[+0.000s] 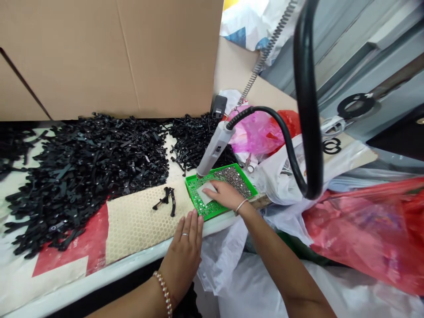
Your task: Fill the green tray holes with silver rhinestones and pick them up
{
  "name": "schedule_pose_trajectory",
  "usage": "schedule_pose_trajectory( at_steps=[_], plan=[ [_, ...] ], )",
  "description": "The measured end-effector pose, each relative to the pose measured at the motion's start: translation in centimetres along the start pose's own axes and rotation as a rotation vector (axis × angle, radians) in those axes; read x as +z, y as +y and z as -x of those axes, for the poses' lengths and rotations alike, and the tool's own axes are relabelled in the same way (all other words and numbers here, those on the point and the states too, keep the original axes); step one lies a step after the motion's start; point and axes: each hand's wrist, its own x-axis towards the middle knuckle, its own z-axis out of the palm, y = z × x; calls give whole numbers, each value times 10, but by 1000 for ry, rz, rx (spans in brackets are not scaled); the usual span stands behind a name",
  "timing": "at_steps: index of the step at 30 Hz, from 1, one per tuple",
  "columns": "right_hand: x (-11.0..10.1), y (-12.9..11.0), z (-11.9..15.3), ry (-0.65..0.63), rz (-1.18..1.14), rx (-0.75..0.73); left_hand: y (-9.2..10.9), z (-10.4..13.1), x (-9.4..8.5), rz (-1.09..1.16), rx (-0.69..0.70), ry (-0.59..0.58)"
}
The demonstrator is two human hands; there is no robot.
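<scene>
A green tray [253, 193] holds many small metal pieces [236, 179], heaped at its right side and spread over the left part. My right hand [225, 194] is closed on a flat whitish card [204, 194] that lies over the pieces. My left hand [188, 247] rests flat by the tray's lower left corner, fingers stretched out, holding nothing. To its left is a cream honeycomb-patterned mat [132, 229] with a few black parts [168, 198] on it. A grey electric screwdriver [215, 148] hangs with its tip at the tray's upper left edge.
Large heaps of black parts [106, 154] cover the table's left and back. Behind stands a cardboard box [99, 57]. A thick black cable [308, 88] loops at the right. Scissors [248, 164], a pink bag [255, 132] and red plastic bags [374, 225] lie to the right.
</scene>
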Motion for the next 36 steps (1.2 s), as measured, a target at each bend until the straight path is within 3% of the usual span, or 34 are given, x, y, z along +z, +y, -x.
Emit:
schedule_pose_trajectory(
  at_steps=[6,10,12,24,28,32,36],
  plan=[
    [-46,39,21,180,169,267,2,1,2,14,-6,18],
    [-54,27,39,218,472,509,3,1,3,11,-10,37],
    [-49,14,42,187,581,543,2,1,3,4,-15,35],
    [9,-52,29,180,680,214,3,0,0,-6,-7,-9],
    [3,-64,29,184,598,176,3,2,1,-17,9,-22],
    [-11,-61,34,202,361,143,6,2,8,-44,-33,22],
    [-8,-50,32,50,191,68,6,1,9,-35,-47,-3]
  ],
)
